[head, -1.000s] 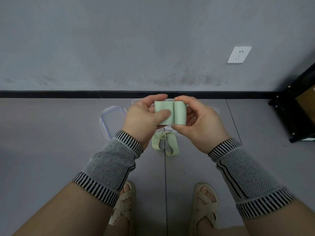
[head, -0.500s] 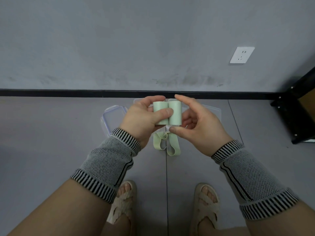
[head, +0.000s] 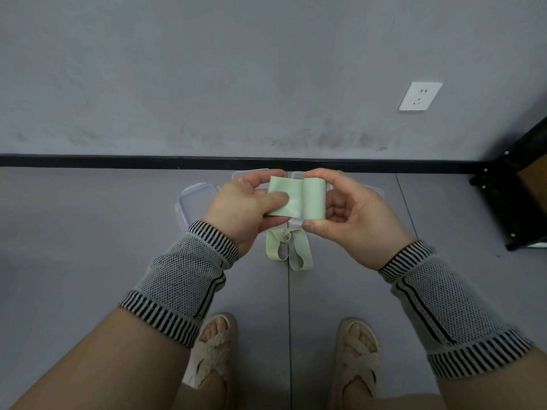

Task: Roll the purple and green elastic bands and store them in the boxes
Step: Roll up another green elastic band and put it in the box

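Note:
I hold a pale green elastic band (head: 297,199) in front of me, above the floor. Its right part is rolled up and my right hand (head: 352,214) pinches that roll between thumb and fingers. My left hand (head: 245,208) pinches the flat left end with the thumb on top. A second green band (head: 288,247) lies loose and looped on the floor just below my hands. Clear plastic boxes (head: 296,224) sit on the floor behind my hands, mostly hidden. No purple band is visible.
A clear box lid (head: 195,202) lies on the floor left of my hands. My two sandalled feet (head: 214,347) stand at the bottom. A black rack (head: 515,196) stands at the right against the grey wall, which carries a white socket (head: 420,96).
The band was rolled tight from both ends into two rolls side by side; now the left part is spread flat and my hands have moved slightly apart.

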`<state>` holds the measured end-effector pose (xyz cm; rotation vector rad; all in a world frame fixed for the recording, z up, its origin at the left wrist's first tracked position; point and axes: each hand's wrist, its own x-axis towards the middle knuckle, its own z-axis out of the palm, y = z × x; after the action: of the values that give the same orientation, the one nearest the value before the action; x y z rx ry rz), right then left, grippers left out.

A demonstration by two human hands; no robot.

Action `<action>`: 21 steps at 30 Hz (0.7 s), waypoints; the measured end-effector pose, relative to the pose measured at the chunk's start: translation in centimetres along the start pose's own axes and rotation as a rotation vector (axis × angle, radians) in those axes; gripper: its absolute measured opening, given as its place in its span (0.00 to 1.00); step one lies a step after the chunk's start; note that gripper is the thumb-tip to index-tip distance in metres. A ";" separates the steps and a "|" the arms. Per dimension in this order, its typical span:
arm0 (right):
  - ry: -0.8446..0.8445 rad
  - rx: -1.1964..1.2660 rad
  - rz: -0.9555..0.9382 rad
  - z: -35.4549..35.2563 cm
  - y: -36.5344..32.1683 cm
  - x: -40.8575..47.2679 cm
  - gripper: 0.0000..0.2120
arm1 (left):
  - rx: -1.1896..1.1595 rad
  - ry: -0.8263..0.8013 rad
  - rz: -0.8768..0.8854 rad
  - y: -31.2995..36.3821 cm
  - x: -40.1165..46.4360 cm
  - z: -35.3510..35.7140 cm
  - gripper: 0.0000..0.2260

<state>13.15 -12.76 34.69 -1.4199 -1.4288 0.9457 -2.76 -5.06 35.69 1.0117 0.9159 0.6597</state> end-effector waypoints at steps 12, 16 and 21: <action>0.128 -0.210 0.000 0.5 0.8 0.2 0.27 | 0.114 0.007 0.119 -0.8 -0.4 1.5 0.15; 0.155 -0.256 -0.005 0.9 0.5 0.2 0.24 | 0.155 0.024 0.134 -1.1 -0.3 2.0 0.17; 0.138 -0.154 0.042 0.6 0.3 -0.1 0.33 | 0.030 -0.017 0.075 -0.7 -0.3 1.7 0.17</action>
<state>12.62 -12.75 34.23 -1.6018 -1.3974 0.7606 -1.34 -6.26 35.54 1.0810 0.8785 0.7003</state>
